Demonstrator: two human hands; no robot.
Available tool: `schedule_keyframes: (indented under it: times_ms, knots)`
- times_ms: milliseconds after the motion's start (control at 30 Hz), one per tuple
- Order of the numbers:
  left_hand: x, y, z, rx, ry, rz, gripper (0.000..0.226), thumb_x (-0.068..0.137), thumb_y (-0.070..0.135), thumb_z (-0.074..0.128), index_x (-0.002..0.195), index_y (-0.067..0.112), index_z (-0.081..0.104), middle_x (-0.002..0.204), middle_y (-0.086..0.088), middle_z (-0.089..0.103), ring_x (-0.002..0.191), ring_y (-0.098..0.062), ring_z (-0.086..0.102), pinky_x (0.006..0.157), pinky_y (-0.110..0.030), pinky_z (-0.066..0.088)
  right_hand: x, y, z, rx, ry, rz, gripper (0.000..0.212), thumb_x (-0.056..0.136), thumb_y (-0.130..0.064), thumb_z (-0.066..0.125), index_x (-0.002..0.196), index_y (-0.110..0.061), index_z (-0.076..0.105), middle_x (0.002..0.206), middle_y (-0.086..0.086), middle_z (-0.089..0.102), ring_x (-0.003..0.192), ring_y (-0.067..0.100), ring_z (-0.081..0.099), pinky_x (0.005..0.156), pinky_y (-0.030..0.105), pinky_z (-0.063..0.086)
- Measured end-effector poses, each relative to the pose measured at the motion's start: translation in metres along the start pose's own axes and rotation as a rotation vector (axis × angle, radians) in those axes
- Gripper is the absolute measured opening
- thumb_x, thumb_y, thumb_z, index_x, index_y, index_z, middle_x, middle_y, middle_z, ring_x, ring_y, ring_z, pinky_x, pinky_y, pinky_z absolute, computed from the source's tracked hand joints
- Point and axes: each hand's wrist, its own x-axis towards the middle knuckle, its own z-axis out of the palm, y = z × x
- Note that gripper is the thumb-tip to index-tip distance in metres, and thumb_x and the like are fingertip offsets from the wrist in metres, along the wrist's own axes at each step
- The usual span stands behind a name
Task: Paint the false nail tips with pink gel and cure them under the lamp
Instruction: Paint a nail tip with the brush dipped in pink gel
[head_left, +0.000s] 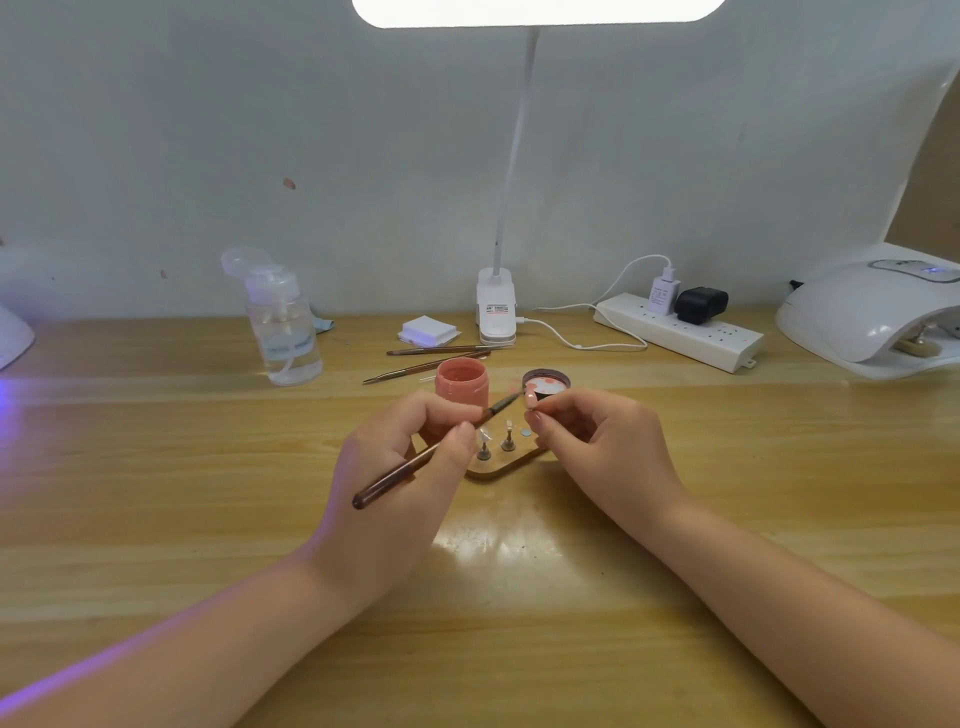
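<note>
- The left hand (410, 467) grips a brown gel brush (431, 453), thumb and fingers clamped round its handle; the bristle end points right, touching a pink nail tip (531, 399).
- The right hand (597, 441) pinches that nail tip's stand between thumb and forefinger.
- Below, a wooden holder board (498, 467) carries 2 small stands (496, 447) with clear nail tips.
- Just beyond the hands, an open pink gel jar (462, 387) shows pink gel inside; its lid (546, 383) lies to the right, smeared pink.
- Far left, a clear pump bottle (283, 325) holds clear liquid.
- Far right, the white curing lamp (872, 317) houses a wooden holder in its opening.
- 2 spare brushes (431, 359) lie behind the jar.
</note>
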Motion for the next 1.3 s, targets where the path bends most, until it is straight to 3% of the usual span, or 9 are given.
schedule_keyframes:
  times_ms: [233,367,533,700,833,900,1100,1200,1300]
  knots:
    - [0.0001,-0.0007,0.0005,-0.027,-0.013,-0.032,0.008,0.078,0.028,0.062,0.078,0.030,0.070,0.075,0.007,0.070,0.071,-0.001,0.060,0.065,-0.009,0.042,0.0006,-0.0002,0.0001,-0.012,-0.007,-0.004,0.007,0.084,-0.015,0.072,0.090,-0.015,0.075,0.072,-0.002,0.071,0.069,0.012,0.067,0.071,0.032,0.054]
    - [0.0008,-0.0004,0.0020,-0.056,-0.012,-0.052,0.014,0.085,0.027,0.060,0.095,0.030,0.069,0.089,0.008,0.073,0.085,-0.006,0.067,0.073,-0.013,0.049,0.0004,-0.0003,0.0005,-0.008,-0.004,-0.004,0.007,0.083,-0.016,0.073,0.090,-0.016,0.075,0.072,-0.004,0.071,0.068,0.011,0.067,0.070,0.030,0.054]
    - [0.0005,-0.0006,0.0009,0.012,-0.033,-0.019,0.013,0.079,0.020,0.060,0.079,0.030,0.069,0.077,0.004,0.069,0.068,0.001,0.056,0.063,-0.006,0.039,0.0003,-0.0002,-0.0002,-0.007,-0.012,-0.001,0.008,0.084,-0.016,0.072,0.091,-0.017,0.075,0.073,-0.004,0.072,0.070,0.011,0.068,0.071,0.033,0.055]
    - [0.0009,0.0014,0.0030,-0.081,-0.029,-0.065,0.014,0.085,0.025,0.060,0.095,0.030,0.069,0.089,0.005,0.073,0.083,-0.006,0.067,0.072,-0.013,0.050,0.0003,-0.0001,0.0002,0.015,-0.009,0.000,0.007,0.083,-0.014,0.073,0.090,-0.015,0.075,0.073,-0.001,0.072,0.071,0.015,0.069,0.072,0.037,0.055]
    - [0.0003,0.0020,0.0016,-0.041,-0.042,-0.050,0.008,0.077,0.030,0.063,0.081,0.029,0.070,0.076,0.004,0.070,0.068,-0.003,0.060,0.062,-0.012,0.044,0.0005,0.0007,0.0005,0.024,-0.012,-0.004,0.007,0.083,-0.013,0.073,0.089,-0.016,0.075,0.072,0.000,0.072,0.070,0.016,0.068,0.071,0.038,0.055]
    - [-0.0002,0.0022,0.0007,-0.047,-0.011,-0.032,0.013,0.074,0.036,0.060,0.079,0.028,0.069,0.073,0.005,0.070,0.068,-0.008,0.061,0.062,-0.015,0.045,0.0007,0.0018,0.0005,0.014,-0.011,-0.007,0.007,0.083,-0.014,0.073,0.089,-0.018,0.075,0.072,-0.003,0.072,0.069,0.014,0.068,0.071,0.034,0.055]
    - [0.0014,0.0023,0.0027,-0.021,-0.043,-0.049,0.011,0.081,0.022,0.061,0.087,0.026,0.069,0.080,0.002,0.070,0.069,-0.001,0.060,0.063,-0.009,0.044,0.0004,0.0028,0.0019,-0.047,0.007,-0.067,0.006,0.082,-0.013,0.074,0.086,-0.018,0.076,0.070,-0.007,0.070,0.068,0.006,0.062,0.060,0.011,0.045]
    - [0.0013,0.0021,-0.0002,0.028,-0.029,-0.024,0.011,0.077,0.019,0.060,0.078,0.027,0.068,0.075,0.004,0.068,0.068,0.002,0.055,0.064,-0.006,0.040,0.0006,0.0031,0.0017,-0.080,0.021,-0.089,0.005,0.082,-0.014,0.074,0.086,-0.017,0.076,0.070,-0.007,0.069,0.069,0.006,0.061,0.059,0.009,0.042]
    - [0.0013,0.0034,0.0006,0.034,-0.013,-0.009,0.011,0.079,0.021,0.061,0.083,0.028,0.069,0.079,0.007,0.068,0.073,0.000,0.058,0.067,-0.006,0.041,0.0009,0.0037,0.0017,-0.093,0.034,-0.104,0.004,0.082,-0.015,0.074,0.086,-0.016,0.076,0.071,-0.006,0.070,0.069,0.008,0.062,0.059,0.011,0.043]
